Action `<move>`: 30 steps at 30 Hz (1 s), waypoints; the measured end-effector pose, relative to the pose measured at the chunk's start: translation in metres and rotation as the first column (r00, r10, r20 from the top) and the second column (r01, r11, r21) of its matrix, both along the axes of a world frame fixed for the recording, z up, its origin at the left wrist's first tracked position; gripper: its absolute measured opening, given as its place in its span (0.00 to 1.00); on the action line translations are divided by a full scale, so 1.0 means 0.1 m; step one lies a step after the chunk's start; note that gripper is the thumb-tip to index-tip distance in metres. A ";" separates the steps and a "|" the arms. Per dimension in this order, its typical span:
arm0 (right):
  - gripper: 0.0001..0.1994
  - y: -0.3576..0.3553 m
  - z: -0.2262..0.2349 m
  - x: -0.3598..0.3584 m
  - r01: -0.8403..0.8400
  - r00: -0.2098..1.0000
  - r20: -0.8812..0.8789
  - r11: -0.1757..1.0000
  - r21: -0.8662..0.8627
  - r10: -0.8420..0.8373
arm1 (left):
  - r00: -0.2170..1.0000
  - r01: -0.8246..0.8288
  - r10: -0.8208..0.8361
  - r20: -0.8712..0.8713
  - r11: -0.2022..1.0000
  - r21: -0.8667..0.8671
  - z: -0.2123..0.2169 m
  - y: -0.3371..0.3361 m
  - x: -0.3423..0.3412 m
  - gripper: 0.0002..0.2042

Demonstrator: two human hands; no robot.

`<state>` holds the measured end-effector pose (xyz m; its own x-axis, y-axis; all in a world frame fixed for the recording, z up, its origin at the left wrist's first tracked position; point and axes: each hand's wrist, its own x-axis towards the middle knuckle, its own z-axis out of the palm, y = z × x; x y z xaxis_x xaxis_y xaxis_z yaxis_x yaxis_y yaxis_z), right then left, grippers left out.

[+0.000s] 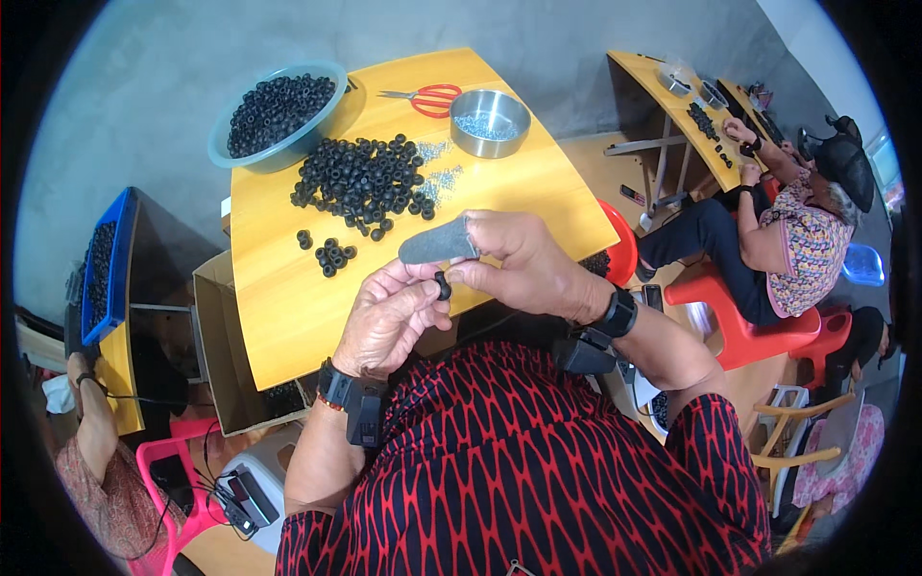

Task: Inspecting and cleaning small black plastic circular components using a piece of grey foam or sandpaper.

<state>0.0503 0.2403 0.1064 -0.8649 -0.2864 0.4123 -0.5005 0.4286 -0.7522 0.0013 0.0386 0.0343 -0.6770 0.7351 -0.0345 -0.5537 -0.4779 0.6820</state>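
Between the fingertips of my left hand (384,322) is a small black ring-shaped part (443,285), pinched by thumb and forefinger. My right hand (538,264) meets it from the other side, its thumb against the part. A grey cloth finger cover (437,242) is on a finger of my right hand, above the pinch. Beyond my hands lies a large heap of similar black parts (355,182) on the yellow table (279,278), with a small group (333,257) nearer me. Tiny shiny pieces (442,182) are scattered beside the heap.
A pale tub (331,115) full of black parts and a steel bowl (516,134) stand at the back, red-handled scissors (432,99) between. A cardboard box (216,336) is left of the table, a red basin (619,240) right. Other people work at both sides; one sits on a red stool (730,322).
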 end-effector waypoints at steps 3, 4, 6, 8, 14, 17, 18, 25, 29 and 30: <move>0.10 -0.01 -0.01 -0.02 -0.016 0.996 0.090 0.995 -0.101 0.025 | 1.000 0.004 -0.004 0.006 1.000 -0.018 0.03 0.00 0.00 0.12; 0.09 -0.03 -0.01 -0.03 -0.031 0.999 0.019 0.996 -0.080 0.032 | 1.000 0.010 -0.010 0.001 0.999 -0.035 0.04 0.00 0.00 0.12; 0.09 -0.04 0.02 -0.03 -0.046 0.998 -0.056 0.997 -0.057 0.043 | 1.000 0.006 -0.006 -0.005 1.000 -0.031 0.04 0.00 0.01 0.11; 0.08 -0.03 0.05 0.00 -0.004 0.996 -0.090 1.000 0.024 0.006 | 1.000 0.001 -0.001 -0.016 1.000 -0.026 0.06 0.00 0.02 0.09; 0.06 -0.04 0.01 -0.02 0.006 0.997 -0.083 0.998 0.065 0.000 | 0.997 -0.008 0.008 -0.080 1.000 0.002 0.00 0.01 0.02 0.11; 0.06 -0.04 0.03 -0.03 -0.019 0.994 -0.106 0.996 0.089 0.028 | 0.996 -0.017 0.015 -0.086 0.999 -0.028 0.06 0.02 0.04 0.12; 0.06 -0.04 0.04 -0.04 -0.018 0.994 -0.105 0.996 0.089 0.027 | 0.997 -0.007 0.005 -0.081 1.000 -0.029 0.07 0.02 0.04 0.12; 0.06 -0.04 0.09 0.03 -0.037 0.991 -0.121 0.981 0.189 0.061 | 0.999 0.025 -0.023 -0.033 0.999 0.041 0.02 0.03 0.05 0.10; 0.05 -0.04 0.07 0.04 -0.002 0.994 -0.106 0.988 0.155 0.018 | 0.999 0.017 -0.015 -0.037 0.998 0.054 -0.05 0.06 0.07 0.09; 0.05 -0.03 0.05 0.04 -0.002 0.994 -0.109 0.988 0.157 0.019 | 0.999 0.015 -0.014 -0.032 0.999 0.040 -0.05 0.07 0.07 0.09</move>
